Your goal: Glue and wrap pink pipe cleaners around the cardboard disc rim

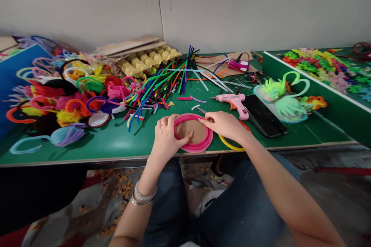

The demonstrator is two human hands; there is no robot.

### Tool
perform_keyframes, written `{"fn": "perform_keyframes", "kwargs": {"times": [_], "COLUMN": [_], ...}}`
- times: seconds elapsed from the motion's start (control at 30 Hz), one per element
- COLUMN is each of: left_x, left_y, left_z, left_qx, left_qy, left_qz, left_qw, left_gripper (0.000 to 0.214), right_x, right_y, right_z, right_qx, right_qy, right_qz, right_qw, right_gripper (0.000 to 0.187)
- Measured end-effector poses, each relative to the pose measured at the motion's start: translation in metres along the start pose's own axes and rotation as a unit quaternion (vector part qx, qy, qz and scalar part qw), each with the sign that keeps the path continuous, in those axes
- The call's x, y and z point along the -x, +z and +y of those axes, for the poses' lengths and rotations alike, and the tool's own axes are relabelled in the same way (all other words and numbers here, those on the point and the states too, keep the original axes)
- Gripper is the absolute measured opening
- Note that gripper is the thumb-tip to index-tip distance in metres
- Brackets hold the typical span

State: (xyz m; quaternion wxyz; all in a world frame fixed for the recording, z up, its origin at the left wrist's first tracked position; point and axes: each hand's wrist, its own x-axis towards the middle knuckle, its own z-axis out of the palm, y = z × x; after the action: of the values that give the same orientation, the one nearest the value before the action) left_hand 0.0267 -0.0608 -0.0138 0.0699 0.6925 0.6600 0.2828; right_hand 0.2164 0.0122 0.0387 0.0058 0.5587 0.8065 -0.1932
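The left hand (167, 136) curled its fingers over the pink ring (193, 148) at the worktop (116, 144) edge, presumably steadying it while the right hand (222, 124) pinched its fingers nearly together across from them, their hold unclear.

Green tabletop (116, 144) offered a bare gap between the left hand (167, 134) and the swan figure (67, 136); pipe cleaners (155, 88) crowded the way beyond; the glue gun (237, 102) and smartphone (266, 117) obstructed passage beyond the right hand (223, 124).
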Motion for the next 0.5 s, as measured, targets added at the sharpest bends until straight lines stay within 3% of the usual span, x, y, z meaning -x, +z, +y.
{"fn": "perform_keyframes", "kwargs": {"times": [0.13, 0.3, 0.5], "left_x": [-0.007, -0.017, -0.015], "left_y": [0.001, -0.004, -0.011], "left_z": [0.000, -0.006, -0.011], "left_qx": [0.043, 0.089, 0.128], "left_qy": [-0.028, -0.088, -0.106], "left_qz": [-0.005, -0.064, -0.095], "left_qw": [0.999, 0.990, 0.981], "left_gripper": [0.075, 0.094, 0.076], "right_x": [0.003, 0.006, 0.008], "right_y": [-0.003, -0.002, 0.000], "right_z": [0.005, 0.010, 0.012], "right_qx": [0.012, -0.009, -0.054], "right_qy": [0.008, -0.018, -0.052], "right_qz": [-0.021, -0.042, -0.021], "right_qw": [1.000, 0.999, 0.997], "right_gripper": [0.039, 0.037, 0.031]}}
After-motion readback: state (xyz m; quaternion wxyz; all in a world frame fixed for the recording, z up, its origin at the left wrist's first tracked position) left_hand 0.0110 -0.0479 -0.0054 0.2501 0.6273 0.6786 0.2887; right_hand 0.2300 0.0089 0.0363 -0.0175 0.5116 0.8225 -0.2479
